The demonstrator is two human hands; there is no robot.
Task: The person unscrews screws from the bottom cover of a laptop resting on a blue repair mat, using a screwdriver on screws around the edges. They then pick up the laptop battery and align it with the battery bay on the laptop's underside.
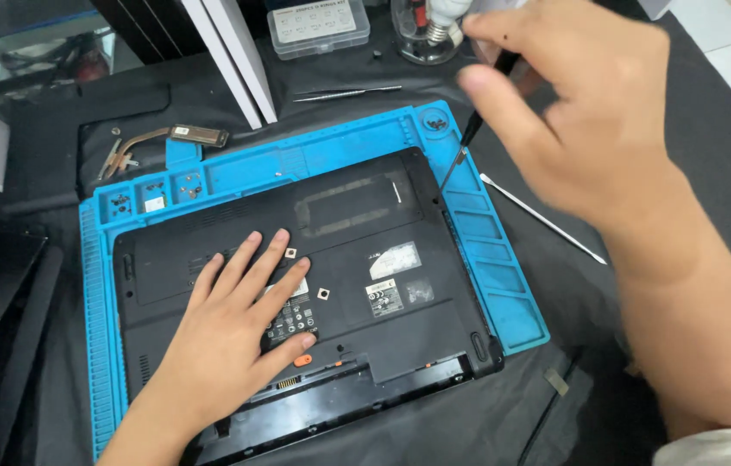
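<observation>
A black laptop (357,250) lies bottom side up on a blue work mat (504,293). My left hand (232,332) rests flat on the laptop's base, fingers spread, holding nothing. My right hand (581,112) is raised over the mat's far right corner and grips a thin screwdriver (466,147). The screwdriver's tip points down at the laptop's far right edge. Two small square pieces (323,294) lie on the base beside my left fingers.
Tweezers (344,93) and a clear parts box (318,26) lie beyond the mat. A thin metal pry tool (542,218) lies right of it. A copper heat pipe (154,142) sits at the far left. Small screws sit in the mat's compartments (154,194).
</observation>
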